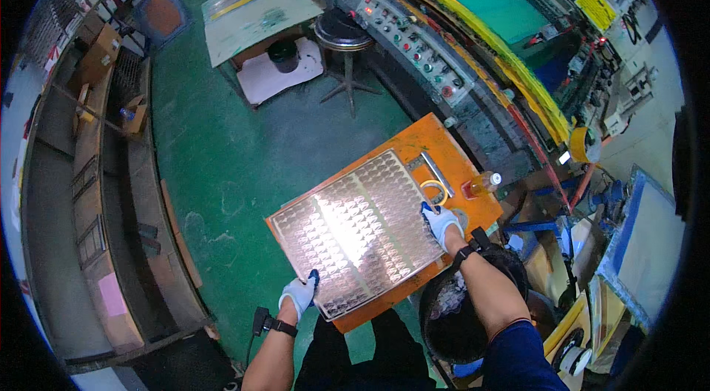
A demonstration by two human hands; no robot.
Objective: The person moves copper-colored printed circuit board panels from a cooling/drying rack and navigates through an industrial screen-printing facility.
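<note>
A large shiny silver sheet (pixel 292 239) with rows of repeated shapes lies over an orange tabletop (pixel 421 136), bright with glare at its middle. My left hand (pixel 299 295), in a white glove with dark blue fingertips, grips the sheet's near left edge. At the right edge my right hand (pixel 444 226), gloved alike, pinches it with the thumb on top. The fingers beneath the sheet are hidden on both sides. Close to my right hand lie a yellow tape roll (pixel 435 191) and a metal bar (pixel 436 173). A clear bottle (pixel 482 184) with a white cap stands beyond them.
A long machine with a button panel (pixel 418 55) and yellow edge runs along the right. Ahead are a round stool (pixel 344 36) and a pale table (pixel 259 14). Shelving (pixel 103 191) lines the left. A dark bin (pixel 466 317) and a blue-edged frame (pixel 632 243) are near right.
</note>
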